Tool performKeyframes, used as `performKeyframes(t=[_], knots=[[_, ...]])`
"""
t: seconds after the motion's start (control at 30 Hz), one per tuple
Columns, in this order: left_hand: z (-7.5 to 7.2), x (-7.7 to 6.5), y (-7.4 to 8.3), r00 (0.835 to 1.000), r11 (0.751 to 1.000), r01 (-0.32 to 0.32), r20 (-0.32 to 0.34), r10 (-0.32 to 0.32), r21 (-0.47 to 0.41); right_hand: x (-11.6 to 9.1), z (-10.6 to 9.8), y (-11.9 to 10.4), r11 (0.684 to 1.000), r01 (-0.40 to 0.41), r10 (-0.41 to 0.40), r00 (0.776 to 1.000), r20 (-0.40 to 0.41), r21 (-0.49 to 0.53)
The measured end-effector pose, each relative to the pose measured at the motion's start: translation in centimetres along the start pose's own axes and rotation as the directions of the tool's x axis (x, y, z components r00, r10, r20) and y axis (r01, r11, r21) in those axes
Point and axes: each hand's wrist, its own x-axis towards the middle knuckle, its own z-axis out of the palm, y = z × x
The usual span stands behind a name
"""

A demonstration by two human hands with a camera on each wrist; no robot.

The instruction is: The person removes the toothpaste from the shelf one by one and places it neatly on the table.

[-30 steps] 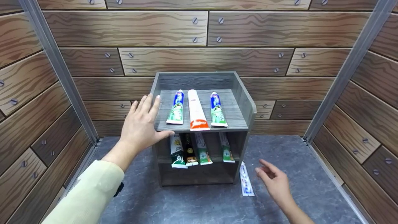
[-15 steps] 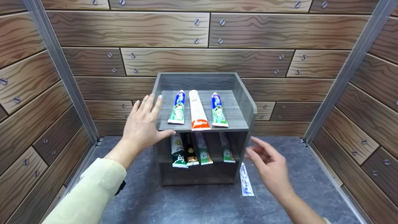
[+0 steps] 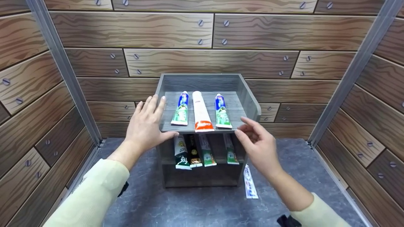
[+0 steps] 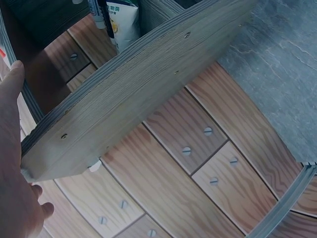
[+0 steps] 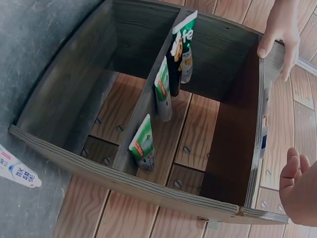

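My left hand (image 3: 145, 126) rests on the left side of a small grey wooden shelf unit (image 3: 205, 75), fingers straight, thumb along the front edge of its top board. My right hand (image 3: 257, 145), fingers loosely bent and holding nothing, is at the front right corner of that board. Between the hands lie three toothpaste tubes: a blue-green tube (image 3: 180, 108), a white tube with an orange-red end (image 3: 202, 112), and another blue-green tube (image 3: 223, 112) nearest the right hand. A white-and-blue toothpaste tube (image 3: 250, 183) lies on the floor right of the unit.
Several tubes occupy the middle level: a dark green and white tube (image 3: 181, 154), a black tube (image 3: 193, 151), and two white-and-green ones. The floor (image 3: 189, 208) is grey and marbled. Wood-patterned panels (image 3: 290, 31) enclose the back and sides, with metal corner posts.
My right hand has risen from beside the tube on the floor and moved left to the top board's front right corner. My left hand stays on the shelf unit.
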Motion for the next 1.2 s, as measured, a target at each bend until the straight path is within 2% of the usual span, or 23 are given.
performKeyframes(t=[0.5, 0.8, 1.03, 1.2], knots=[[0.0, -0.1, 0.1, 1.000, 1.000, -0.009, -0.022, 0.009, -0.002, 3.5, 1.7, 0.5, 0.998, -0.022, 0.022, 1.000, -0.002, -0.057], [-0.1, 0.1, 0.0, 1.000, 1.000, 0.001, -0.007, -0.001, 0.012, 5.1, 2.4, 1.4, 0.989, -0.030, 0.036, 0.999, 0.035, -0.144], [0.0, 0.2, 0.1, 1.000, 1.000, -0.003, 0.014, 0.003, 0.013, 5.6, 2.6, 2.3, 0.982, -0.061, 0.070, 0.996, 0.047, -0.178], [0.0, 0.1, 0.0, 1.000, 1.000, -0.007, 0.002, 0.007, 0.030, 5.8, 3.0, 2.7, 0.982, -0.066, 0.076, 0.996, 0.051, -0.178]])
